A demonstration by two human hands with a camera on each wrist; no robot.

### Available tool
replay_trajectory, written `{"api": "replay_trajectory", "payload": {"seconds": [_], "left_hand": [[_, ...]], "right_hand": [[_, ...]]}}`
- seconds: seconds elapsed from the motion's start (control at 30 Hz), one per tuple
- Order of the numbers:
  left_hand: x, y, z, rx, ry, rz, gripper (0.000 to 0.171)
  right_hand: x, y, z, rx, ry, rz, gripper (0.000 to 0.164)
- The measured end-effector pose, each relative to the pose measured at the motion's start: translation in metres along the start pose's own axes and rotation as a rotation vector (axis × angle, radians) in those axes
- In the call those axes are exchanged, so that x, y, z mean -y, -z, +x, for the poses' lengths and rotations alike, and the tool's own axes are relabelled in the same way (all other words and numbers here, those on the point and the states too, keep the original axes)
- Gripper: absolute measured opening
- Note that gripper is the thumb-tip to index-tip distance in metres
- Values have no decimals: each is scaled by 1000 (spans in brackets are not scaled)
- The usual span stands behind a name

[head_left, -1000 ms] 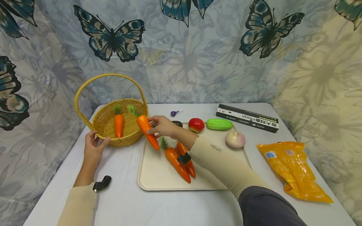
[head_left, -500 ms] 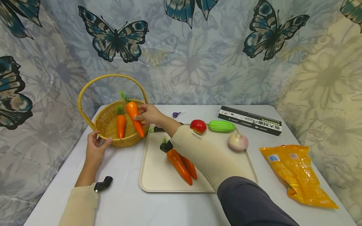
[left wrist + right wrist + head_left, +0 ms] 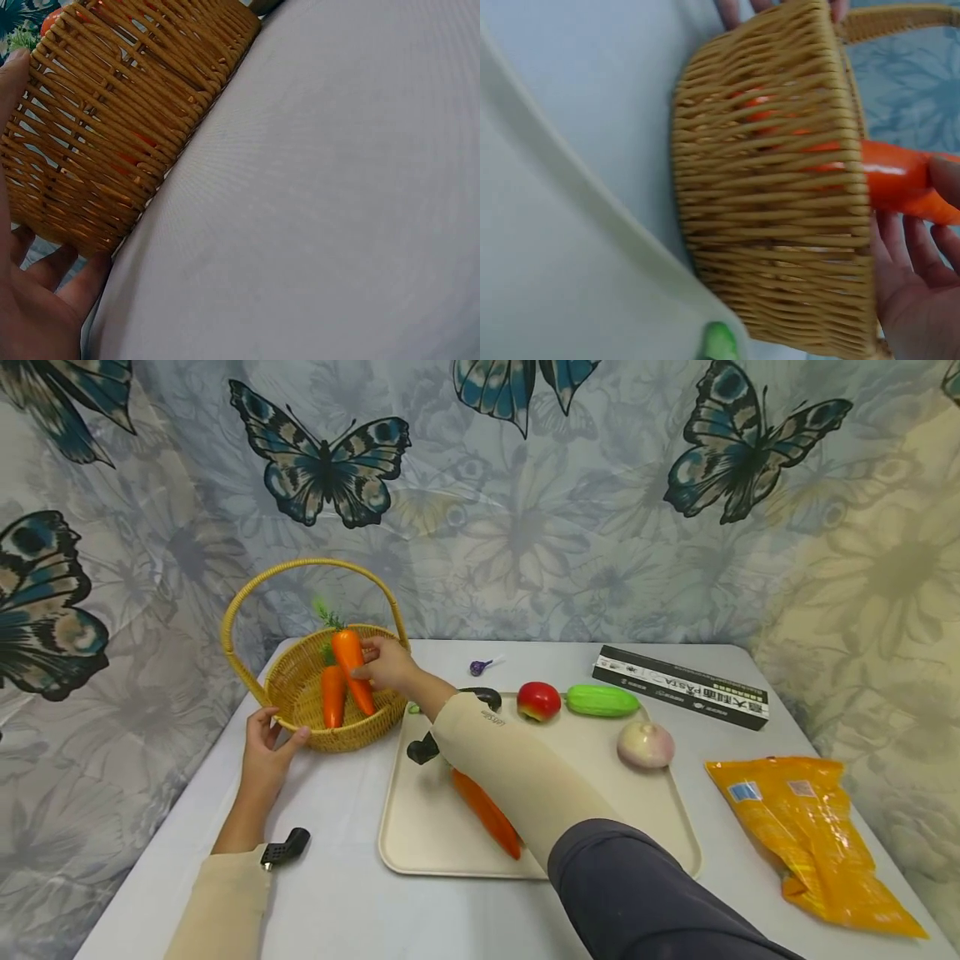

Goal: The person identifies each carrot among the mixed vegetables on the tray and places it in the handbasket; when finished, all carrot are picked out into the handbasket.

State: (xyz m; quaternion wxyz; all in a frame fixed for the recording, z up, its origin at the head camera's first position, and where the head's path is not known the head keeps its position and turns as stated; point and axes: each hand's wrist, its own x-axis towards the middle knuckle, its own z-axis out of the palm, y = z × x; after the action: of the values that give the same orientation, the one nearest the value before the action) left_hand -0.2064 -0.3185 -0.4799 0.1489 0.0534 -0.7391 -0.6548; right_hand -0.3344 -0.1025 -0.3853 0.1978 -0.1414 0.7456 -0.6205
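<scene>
Right hand point(image 3: 390, 665) pinches carrot point(image 3: 347, 652) from its right; carrot tilted, tip down inside basket point(image 3: 347, 741); left hand point(image 3: 266, 753) grips basket.

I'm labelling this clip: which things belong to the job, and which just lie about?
Likely in use:
basket, gripped by left hand
carrot held by right hand
carrot inside the basket
perhaps the carrot on the tray

Likely just lying about:
red fruit
dark vegetable
green vegetable
pale bulb
purple item
black box
orange bag
</scene>
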Motion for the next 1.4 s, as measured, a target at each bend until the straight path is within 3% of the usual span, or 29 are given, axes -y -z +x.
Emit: {"api": "replay_trajectory", "payload": {"seconds": [0.27, 0.5, 0.63, 0.8, 1.0, 1.23, 1.4], "left_hand": [[1, -1, 5, 8, -19, 15, 66], [-2, -3, 6, 19, -11, 2, 69], [0, -3, 4, 25, -10, 8, 70], [4, 0, 4, 21, -18, 6, 71], [8, 3, 4, 10, -19, 19, 68], [4, 3, 5, 15, -13, 25, 69], [-11, 1, -1, 34, -21, 5, 70]], "right_hand": [[-6, -7, 2, -38, 16, -174, 61], [-4, -10, 5, -73, 18, -512, 62], [-6, -11, 5, -60, 35, -591, 58], [-8, -12, 3, -35, 49, -592, 49], [-10, -12, 1, -21, 46, -529, 50], [-11, 3, -7, 74, 108, -309, 50], [-12, 20, -21, 89, 164, -255, 48]]}}
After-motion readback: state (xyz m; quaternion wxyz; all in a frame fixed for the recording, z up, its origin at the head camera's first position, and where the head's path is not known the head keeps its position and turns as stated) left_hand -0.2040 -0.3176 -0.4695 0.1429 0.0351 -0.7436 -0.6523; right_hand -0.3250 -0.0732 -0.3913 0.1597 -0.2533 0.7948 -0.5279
